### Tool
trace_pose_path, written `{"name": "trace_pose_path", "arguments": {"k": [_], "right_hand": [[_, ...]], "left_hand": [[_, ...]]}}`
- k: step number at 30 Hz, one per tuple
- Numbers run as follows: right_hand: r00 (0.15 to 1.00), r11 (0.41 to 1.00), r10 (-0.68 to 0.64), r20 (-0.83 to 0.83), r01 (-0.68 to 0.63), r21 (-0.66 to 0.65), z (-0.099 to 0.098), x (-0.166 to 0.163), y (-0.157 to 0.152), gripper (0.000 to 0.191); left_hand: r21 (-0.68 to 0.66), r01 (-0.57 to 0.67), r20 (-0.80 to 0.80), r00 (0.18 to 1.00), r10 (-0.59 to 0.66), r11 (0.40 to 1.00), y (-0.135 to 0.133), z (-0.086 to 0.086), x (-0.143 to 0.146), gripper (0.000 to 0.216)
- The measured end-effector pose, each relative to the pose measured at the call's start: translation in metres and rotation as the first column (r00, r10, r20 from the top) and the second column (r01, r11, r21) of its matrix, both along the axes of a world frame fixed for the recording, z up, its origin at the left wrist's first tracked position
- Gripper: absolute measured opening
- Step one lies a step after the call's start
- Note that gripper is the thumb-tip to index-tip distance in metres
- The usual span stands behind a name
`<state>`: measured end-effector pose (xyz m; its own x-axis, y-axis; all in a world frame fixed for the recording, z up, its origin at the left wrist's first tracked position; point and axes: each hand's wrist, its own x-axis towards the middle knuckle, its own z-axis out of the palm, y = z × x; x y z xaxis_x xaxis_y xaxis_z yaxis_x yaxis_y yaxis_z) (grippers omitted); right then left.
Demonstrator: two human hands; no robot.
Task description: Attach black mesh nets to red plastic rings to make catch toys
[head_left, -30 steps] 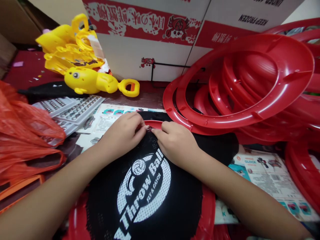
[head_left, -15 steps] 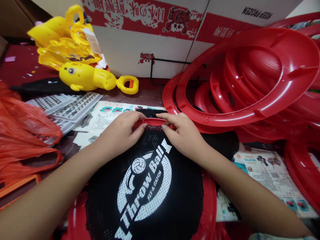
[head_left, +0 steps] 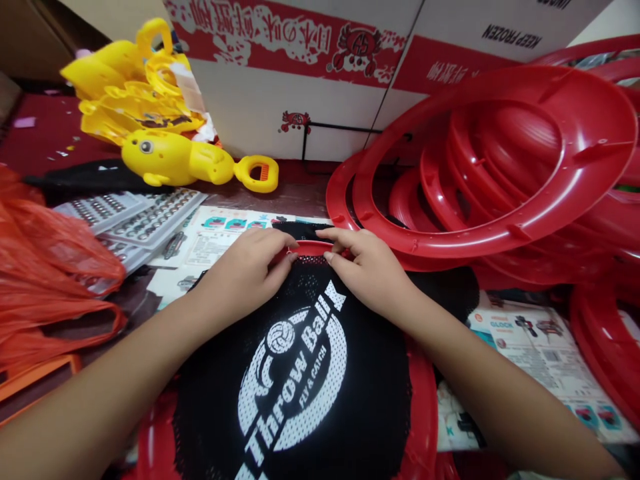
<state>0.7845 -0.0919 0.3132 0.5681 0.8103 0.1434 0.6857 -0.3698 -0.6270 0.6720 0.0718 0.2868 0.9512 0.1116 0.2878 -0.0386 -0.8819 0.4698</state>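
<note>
In front of me a black mesh cloth [head_left: 205, 407] with white "Throw Ball" print lies over a red plastic ring [head_left: 423, 407]. At the far side, my left hand [head_left: 247, 267] pinches the cloth's edge against the ring's rim, thumb and forefinger closed. My right hand [head_left: 373, 273] grips the same edge a few centimetres to the right, also pinching. Between the fingertips a strip of red rim shows above the holes of the mesh. Exactly how the cloth attaches to the rim there is hidden by my fingers.
Red rings [head_left: 480, 243] lean in a pile at the right. White cartons [head_left: 250, 110] stand behind. Yellow plastic toys [head_left: 167, 157], trays of small shiny round parts [head_left: 155, 217] and an orange plastic bag [head_left: 55, 267] are at the left. Printed card sheets [head_left: 530, 347] cover the table.
The whole view has shifted slightly, so everything sits a little lower. Both hands keep their pinch on the far edge, with only small finger movement.
</note>
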Motion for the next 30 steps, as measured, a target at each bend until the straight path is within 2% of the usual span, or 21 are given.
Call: {"name": "trace_pose_path", "arguments": {"k": [5,12,19,23,25,27,30], "right_hand": [[1.000,1.000,0.015,-0.001,-0.015,-0.008,0.000,0.002,0.000,0.033],[0.997,0.999,0.044,0.060,-0.043,-0.014,0.003,0.000,0.000,0.031],[0.998,0.999,0.047,-0.032,-0.047,0.008,-0.001,0.004,0.000,0.032],[0.997,0.999,-0.009,-0.082,0.012,0.038,0.012,0.004,-0.005,0.019],[0.999,0.999,-0.031,-0.025,0.031,-0.023,0.023,0.003,-0.009,0.010],[0.998,0.984,-0.004,0.056,0.014,-0.175,0.034,0.001,-0.013,0.011],[0.983,0.913,0.083,0.166,-0.008,-0.408,0.044,-0.004,-0.016,0.014]], "left_hand": [[0.060,0.067,0.044,0.997,-0.070,0.996,0.000,-0.001,-0.001,0.023],[0.142,0.150,-0.019,0.989,-0.149,0.978,0.000,-0.005,-0.004,0.037],[0.192,0.165,-0.081,0.985,-0.152,0.967,-0.001,-0.005,-0.007,0.038],[0.176,0.165,-0.148,0.979,-0.139,0.970,0.009,-0.006,-0.010,0.035],[0.178,0.120,-0.163,0.982,-0.091,0.977,0.013,-0.006,-0.011,0.036],[0.177,0.064,-0.178,0.984,-0.032,0.982,0.015,-0.005,-0.012,0.039],[0.174,-0.009,-0.185,0.982,0.042,0.985,0.015,-0.001,-0.015,0.043]]}}
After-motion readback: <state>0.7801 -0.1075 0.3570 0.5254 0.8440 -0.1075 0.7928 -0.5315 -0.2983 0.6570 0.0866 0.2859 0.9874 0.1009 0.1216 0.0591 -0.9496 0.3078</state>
